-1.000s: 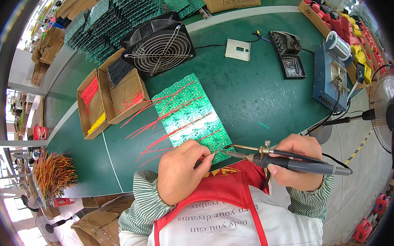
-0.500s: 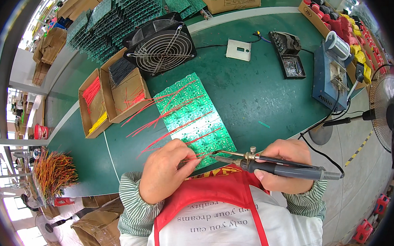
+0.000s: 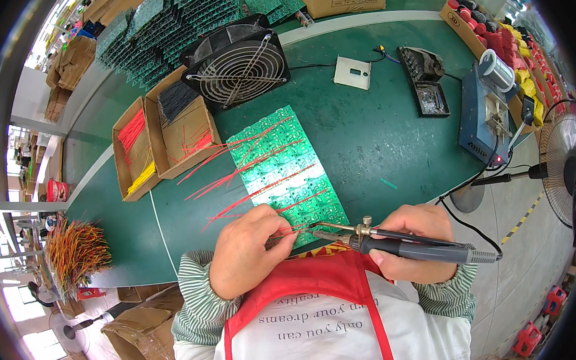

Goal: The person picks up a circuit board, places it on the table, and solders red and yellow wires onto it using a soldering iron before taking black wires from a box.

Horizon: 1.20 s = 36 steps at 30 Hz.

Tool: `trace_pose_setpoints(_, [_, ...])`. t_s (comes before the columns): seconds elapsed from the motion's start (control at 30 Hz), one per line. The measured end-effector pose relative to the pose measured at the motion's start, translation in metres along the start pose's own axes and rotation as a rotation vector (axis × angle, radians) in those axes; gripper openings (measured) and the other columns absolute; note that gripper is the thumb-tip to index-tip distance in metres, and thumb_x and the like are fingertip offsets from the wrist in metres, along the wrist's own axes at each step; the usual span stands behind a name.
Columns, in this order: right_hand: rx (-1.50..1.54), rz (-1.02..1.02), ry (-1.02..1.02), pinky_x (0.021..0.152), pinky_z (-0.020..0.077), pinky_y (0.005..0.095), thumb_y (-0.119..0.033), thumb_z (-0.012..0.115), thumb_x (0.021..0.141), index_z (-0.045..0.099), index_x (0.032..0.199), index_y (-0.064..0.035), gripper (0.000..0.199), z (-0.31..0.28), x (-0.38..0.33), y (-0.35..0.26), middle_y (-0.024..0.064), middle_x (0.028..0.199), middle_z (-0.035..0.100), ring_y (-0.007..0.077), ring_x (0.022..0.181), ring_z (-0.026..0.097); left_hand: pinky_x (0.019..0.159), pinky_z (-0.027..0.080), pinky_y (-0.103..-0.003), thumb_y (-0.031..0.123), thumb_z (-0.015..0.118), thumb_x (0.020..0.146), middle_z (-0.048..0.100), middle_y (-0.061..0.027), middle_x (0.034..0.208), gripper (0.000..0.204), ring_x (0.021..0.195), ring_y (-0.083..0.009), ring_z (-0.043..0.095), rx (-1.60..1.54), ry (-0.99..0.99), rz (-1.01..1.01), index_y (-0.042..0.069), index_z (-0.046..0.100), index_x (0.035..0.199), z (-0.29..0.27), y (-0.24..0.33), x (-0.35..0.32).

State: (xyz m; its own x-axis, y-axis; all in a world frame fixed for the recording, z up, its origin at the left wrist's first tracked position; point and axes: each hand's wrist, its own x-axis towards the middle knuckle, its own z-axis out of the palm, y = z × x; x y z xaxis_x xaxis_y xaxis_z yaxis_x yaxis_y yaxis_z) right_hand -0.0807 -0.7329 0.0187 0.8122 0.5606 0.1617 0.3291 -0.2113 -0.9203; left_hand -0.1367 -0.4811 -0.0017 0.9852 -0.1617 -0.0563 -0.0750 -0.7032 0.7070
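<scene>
A green circuit board panel (image 3: 289, 160) lies flat on the bench in front of me, with several red wires (image 3: 263, 158) trailing off its left side. Over its near left corner, my left hand (image 3: 249, 246) is closed in a pinch on a red wire (image 3: 292, 230). My right hand (image 3: 418, 242) grips a soldering iron (image 3: 421, 247) with a thin metal feed tube clamped alongside. The iron's tip meets the board's near edge close to my left fingertips; whether it touches the wire is too small to tell.
Left of the panel stand cardboard trays (image 3: 165, 164) of red, yellow and black wires. Behind are a black box fan (image 3: 236, 66) and stacked boards (image 3: 172, 27). At right sits a blue soldering unit (image 3: 483, 118) with a solder spool (image 3: 497, 70); a black cable (image 3: 462, 218) runs to the iron.
My left hand has shifted slightly right, toward the iron's tip, still pinching the wire. The iron has barely moved. The whole view has shifted a little.
</scene>
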Motion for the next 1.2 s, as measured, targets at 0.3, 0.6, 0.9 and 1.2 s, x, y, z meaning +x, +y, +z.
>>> trace_pose_setpoints(0.3, [0.002,-0.095,0.064,0.043,0.0409,0.0221,-0.005,0.073,0.064,0.058,0.076,0.0001,0.020,-0.012,-0.004,0.003,0.0039,0.058,0.061,0.0100,0.047,0.058,0.052,0.042,-0.030,0.007,0.069,0.074,0.056,-0.0061,0.076,0.010,0.057,-0.0182,0.053,0.021,0.004,0.004,0.003,0.061,0.077,-0.003,0.001,-0.002])
trace_pose_setpoints(0.6, [-0.054,-0.076,0.081,0.044,0.0404,0.0219,-0.006,0.073,0.063,0.058,0.075,-0.0016,0.020,-0.025,-0.018,0.008,0.0040,0.058,0.059,0.0091,0.045,0.056,0.059,0.048,-0.034,0.007,0.066,0.078,0.062,-0.0103,0.079,0.008,0.068,-0.0258,0.061,0.315,0.403,-0.053,0.004,0.063,0.084,-0.046,0.009,-0.011])
trace_pose_setpoints(0.9, [-0.075,-0.060,0.139,0.044,0.0399,0.0220,-0.008,0.072,0.064,0.057,0.075,-0.0022,0.019,-0.028,-0.017,0.012,0.0035,0.057,0.058,0.0101,0.044,0.055,0.053,0.045,-0.031,0.006,0.069,0.076,0.060,-0.0082,0.073,0.008,0.060,-0.0222,0.058,0.100,0.144,0.163,0.003,0.063,0.080,0.025,0.017,0.018])
trace_pose_setpoints(1.2, [-0.078,-0.051,0.142,0.045,0.0410,0.0225,-0.007,0.071,0.063,0.057,0.074,-0.0025,0.018,-0.032,-0.014,0.014,0.0030,0.058,0.058,0.0109,0.045,0.055,0.052,0.046,-0.030,0.007,0.070,0.076,0.059,-0.0072,0.074,0.008,0.060,-0.0204,0.059,0.048,0.092,0.106,0.003,0.063,0.078,0.028,0.020,0.027])
